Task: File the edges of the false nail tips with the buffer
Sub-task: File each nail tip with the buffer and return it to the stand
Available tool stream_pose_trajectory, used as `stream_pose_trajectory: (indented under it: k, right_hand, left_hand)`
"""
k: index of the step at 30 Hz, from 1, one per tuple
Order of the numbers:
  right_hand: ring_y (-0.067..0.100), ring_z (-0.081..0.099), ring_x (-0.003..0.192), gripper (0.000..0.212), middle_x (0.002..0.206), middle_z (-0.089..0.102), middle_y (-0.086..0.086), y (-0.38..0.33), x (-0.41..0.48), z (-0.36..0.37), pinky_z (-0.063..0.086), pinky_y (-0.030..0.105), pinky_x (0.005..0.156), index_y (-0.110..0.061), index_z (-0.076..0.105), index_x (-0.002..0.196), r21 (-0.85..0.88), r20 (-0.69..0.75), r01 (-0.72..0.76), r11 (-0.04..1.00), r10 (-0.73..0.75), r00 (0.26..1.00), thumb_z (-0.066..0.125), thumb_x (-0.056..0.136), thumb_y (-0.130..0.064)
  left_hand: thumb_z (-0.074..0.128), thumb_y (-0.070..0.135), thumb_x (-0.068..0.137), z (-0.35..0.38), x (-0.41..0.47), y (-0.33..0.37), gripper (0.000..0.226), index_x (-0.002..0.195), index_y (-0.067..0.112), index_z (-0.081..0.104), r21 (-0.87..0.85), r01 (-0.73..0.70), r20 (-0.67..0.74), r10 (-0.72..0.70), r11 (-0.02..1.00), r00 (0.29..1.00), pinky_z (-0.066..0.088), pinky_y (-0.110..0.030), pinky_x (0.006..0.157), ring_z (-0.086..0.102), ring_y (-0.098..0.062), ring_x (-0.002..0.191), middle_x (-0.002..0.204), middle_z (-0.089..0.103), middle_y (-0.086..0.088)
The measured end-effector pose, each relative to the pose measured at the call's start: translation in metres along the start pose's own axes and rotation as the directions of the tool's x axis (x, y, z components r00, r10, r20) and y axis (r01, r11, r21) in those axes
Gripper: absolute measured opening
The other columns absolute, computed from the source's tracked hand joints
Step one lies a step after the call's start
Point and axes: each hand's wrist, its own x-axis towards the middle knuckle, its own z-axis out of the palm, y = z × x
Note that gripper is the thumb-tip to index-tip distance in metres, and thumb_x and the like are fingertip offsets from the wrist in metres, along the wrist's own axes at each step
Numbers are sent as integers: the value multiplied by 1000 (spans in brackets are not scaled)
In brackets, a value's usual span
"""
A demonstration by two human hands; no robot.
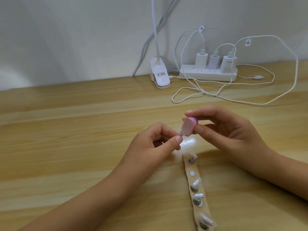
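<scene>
Pinching one nail tip (232, 133) in our left hand (150, 144), we pinch one near-upright buffer (238, 126) in our right hand (236, 130), lower end against it; four more nail tips (196, 182) line the strip (187, 168).

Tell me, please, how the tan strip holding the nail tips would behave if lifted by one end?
The tan strip looks thin and lies flat, so it would probably sag. Its nail tips perch on small metal bases and might topple if it tilts.
</scene>
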Motion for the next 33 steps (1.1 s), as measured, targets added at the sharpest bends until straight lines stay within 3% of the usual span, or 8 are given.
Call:
stream_pose_trajectory:
  k: [8, 12, 15, 19, 22, 26, 30, 33]
  right_hand:
    - [20, 62, 111, 25, 116, 60, -5, 2, -1, -1, 53, 24, 89, -22, 65, 120, -223, 93, 151, 963, -133, 987, 60, 96, -16]
    - [16, 61, 110, 25, 113, 59, -6, 2, -1, -1, 56, 24, 85, -25, 67, 118, -242, 60, 97, 965, -85, 995, 61, 96, -15]
    - [19, 60, 111, 23, 115, 58, 1, 0, -2, 0, 48, 23, 91, -19, 67, 118, -356, 116, 224, 907, -196, 974, 60, 96, -15]
    - [17, 58, 116, 23, 119, 57, 1, 1, -1, -1, 49, 25, 96, -22, 67, 116, -318, 84, 125, 940, -103, 991, 62, 95, -14]
    - [19, 59, 117, 24, 122, 60, 0, -1, -2, 1, 47, 25, 96, -24, 66, 117, -368, 128, 198, 909, -161, 979, 60, 95, -17]
    - [15, 60, 119, 26, 123, 64, -4, 0, 1, -3, 51, 33, 97, -25, 67, 119, -325, 96, 94, 941, -66, 993, 60, 96, -15]
    - [13, 62, 116, 21, 124, 64, -4, -6, -1, 2, 48, 23, 95, -25, 70, 114, -373, 130, 187, 909, -149, 980, 60, 95, -22]
    - [11, 64, 112, 18, 120, 65, -5, -6, 1, 0, 52, 29, 92, -25, 71, 108, -376, 52, 153, 914, -144, 988, 66, 92, -26]
  left_hand:
    - [66, 32, 83, 1, 0, 3, 10, 88, 24, 69, 12, -10, 13, 10, 1000, 1000, 46, -21, 73, 64, -20, 79, 76, 71, 6]
    - [66, 31, 90, -1, 1, 2, 8, 92, 24, 67, 5, -3, 20, 3, 1000, 1000, 43, -18, 72, 63, -21, 83, 78, 73, 5]
    - [64, 36, 87, 1, 1, 2, 18, 95, 20, 67, 5, -19, 36, 19, 1000, 999, 46, -26, 75, 67, -20, 86, 81, 74, 5]
    - [68, 33, 87, 1, 2, 2, 12, 92, 22, 66, -7, -11, 31, 12, 1000, 999, 49, -35, 80, 67, -24, 87, 82, 74, 5]
    - [66, 26, 88, 0, 1, 1, 15, 94, 13, 68, 0, -28, 28, 28, 1000, 999, 49, -21, 74, 68, -7, 78, 80, 74, 11]
    - [67, 20, 88, 0, 2, 0, 5, 91, 19, 70, -19, 14, -7, -14, 1000, 1000, 51, -28, 78, 68, -22, 84, 82, 75, 3]
    - [65, 23, 92, -2, 1, 1, 17, 86, 35, 75, 35, -26, 18, 25, 999, 1000, 49, -28, 80, 68, -18, 89, 83, 75, 7]
    - [66, 27, 90, -2, 1, 2, 13, 86, 34, 76, 25, -18, 15, 18, 1000, 1000, 47, -18, 74, 66, -12, 82, 80, 74, 7]
